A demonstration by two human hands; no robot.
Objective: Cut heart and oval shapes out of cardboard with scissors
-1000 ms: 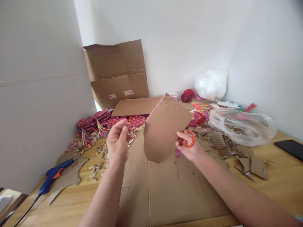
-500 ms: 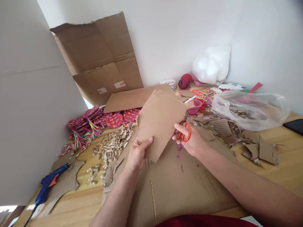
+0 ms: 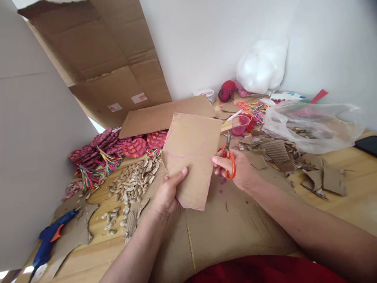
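My left hand (image 3: 169, 192) grips a piece of cardboard (image 3: 194, 147) by its lower left edge, thumb on top and fingers underneath. Faint purple curved lines are drawn on the cardboard's face. In my right hand (image 3: 235, 169) is a pair of scissors (image 3: 228, 157) with orange handles, blades pointing up and slightly parted. The scissors are just right of the cardboard's edge, with a small gap between. Beneath both hands lies a large flat cardboard sheet (image 3: 235, 232) with small purple bits on it.
Peanut shells (image 3: 134, 181) lie left, near a blue glue gun (image 3: 48, 239) and red decorated discs (image 3: 134, 147) with tassels. Cardboard scraps (image 3: 277, 151), a pink cup (image 3: 240, 125), a clear plastic bag (image 3: 312, 125) and a phone (image 3: 366, 146) are right. A cardboard box (image 3: 118, 51) leans behind.
The cardboard piece has turned in my left hand, and its purple lines show more clearly. My right hand's scissors have come away from its edge. The camera view has shifted slightly.
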